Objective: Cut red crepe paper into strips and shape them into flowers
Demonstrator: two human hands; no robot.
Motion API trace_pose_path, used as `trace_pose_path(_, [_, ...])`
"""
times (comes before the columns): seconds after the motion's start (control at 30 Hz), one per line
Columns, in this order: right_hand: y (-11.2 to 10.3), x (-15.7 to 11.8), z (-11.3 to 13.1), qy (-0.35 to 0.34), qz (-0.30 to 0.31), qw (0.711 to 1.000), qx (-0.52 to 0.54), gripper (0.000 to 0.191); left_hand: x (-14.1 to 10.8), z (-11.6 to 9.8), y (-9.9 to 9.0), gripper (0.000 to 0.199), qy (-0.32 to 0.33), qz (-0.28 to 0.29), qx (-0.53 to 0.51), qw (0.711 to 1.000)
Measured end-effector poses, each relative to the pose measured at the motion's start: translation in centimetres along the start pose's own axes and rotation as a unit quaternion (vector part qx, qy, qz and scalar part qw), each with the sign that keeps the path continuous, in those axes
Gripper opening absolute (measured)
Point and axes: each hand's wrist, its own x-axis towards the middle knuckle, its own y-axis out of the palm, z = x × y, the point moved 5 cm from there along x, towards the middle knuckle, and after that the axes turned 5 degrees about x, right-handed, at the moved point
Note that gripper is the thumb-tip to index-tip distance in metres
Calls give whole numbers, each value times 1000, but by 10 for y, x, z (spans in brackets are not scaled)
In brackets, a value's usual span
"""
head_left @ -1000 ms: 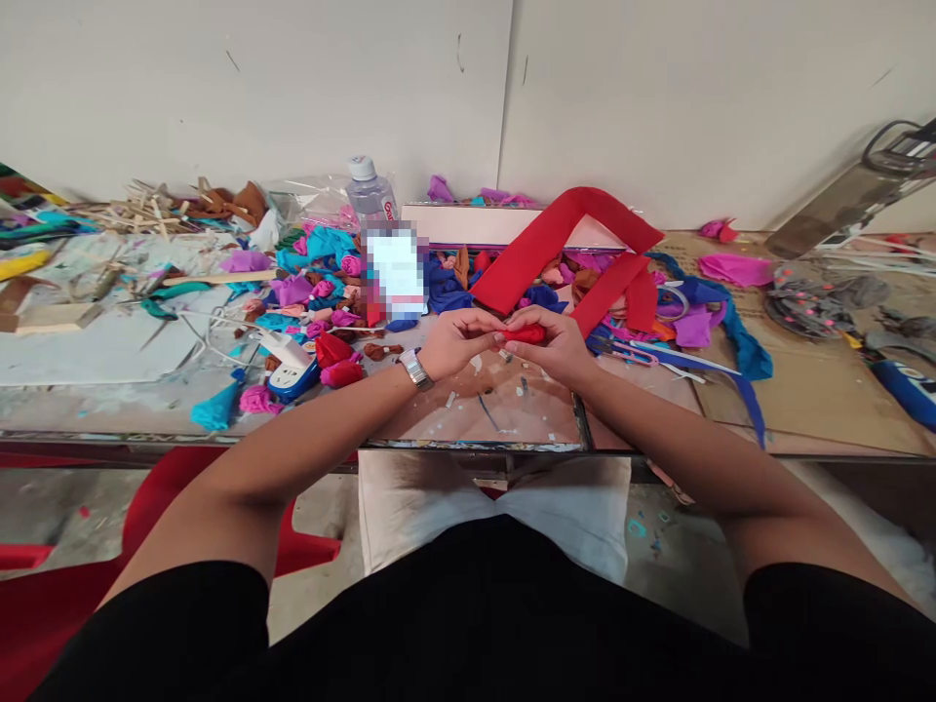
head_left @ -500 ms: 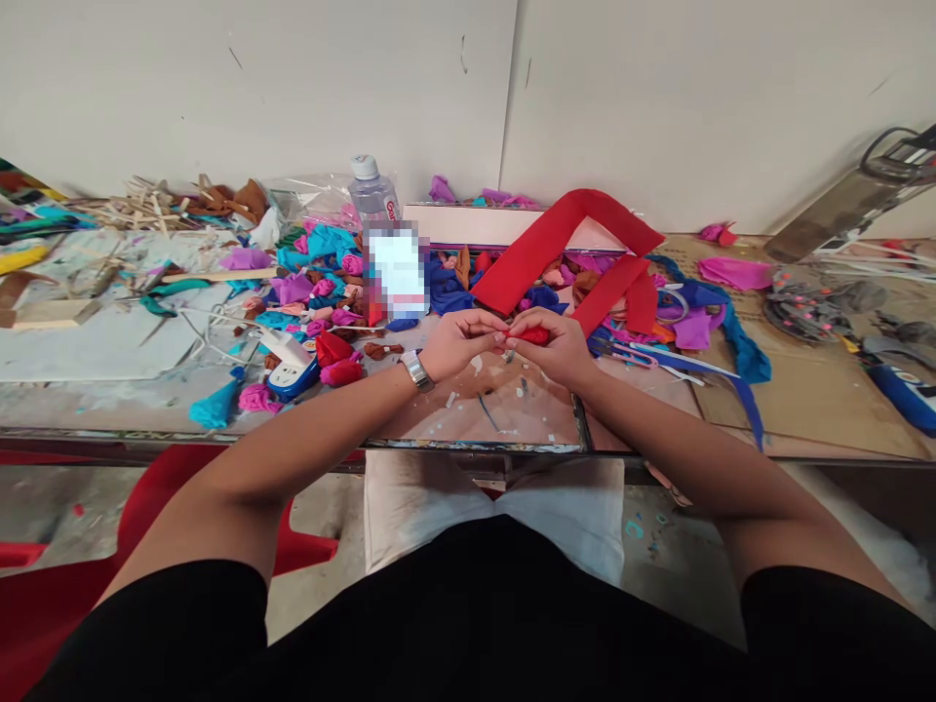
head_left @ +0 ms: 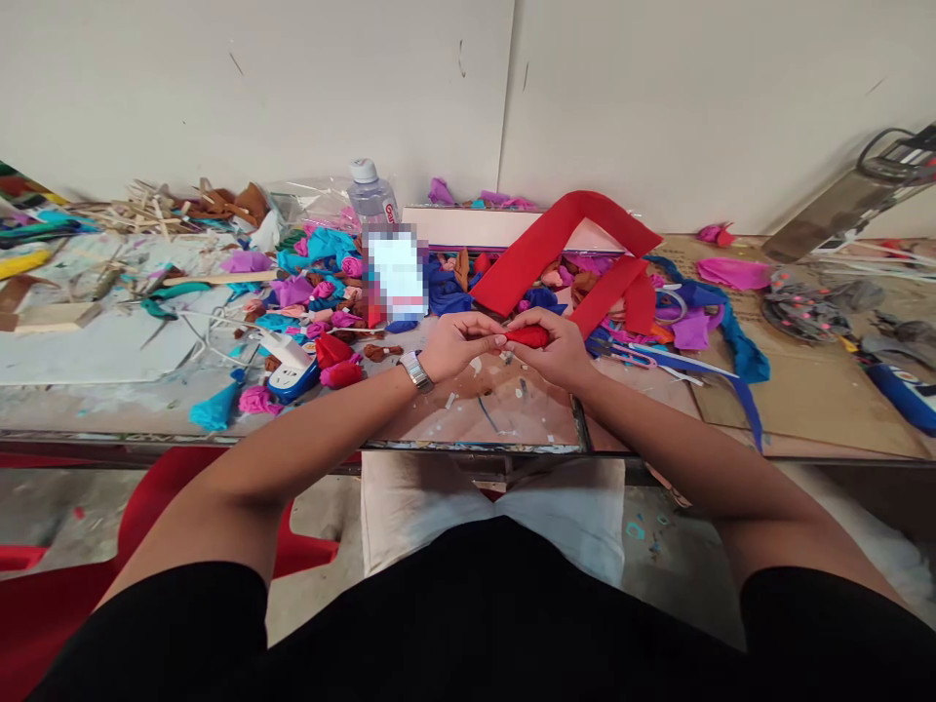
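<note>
Both hands meet above the table's front part. My right hand is closed round a small red crepe-paper bundle. My left hand, with a watch at its wrist, has thumb and fingers pinched together at the bundle's left end; the tips hide what is between them. Just behind the hands, a long folded red strip lies over crumpled paper pieces. Scissors with pink handles rest right of my right hand.
A water bottle stands behind a blurred bright phone-like object. At left are a power strip, pliers and wood sticks. Cardboard and a tilted dark bottle are at right.
The fingers of both hands have shifted very slightly around the red bundle, and a little more of it shows. Everything on the table stays in place.
</note>
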Motion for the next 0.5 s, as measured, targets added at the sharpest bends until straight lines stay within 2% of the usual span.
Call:
trace_pose_path(0.2, [-4,0,3,-43,14,998,-54,28,1,2,-1,47,5,2,19,1000])
trace_pose_path(0.5, [-3,0,10,-72,22,992,-97,20,-5,-9,-2,37,101,-8,166,981])
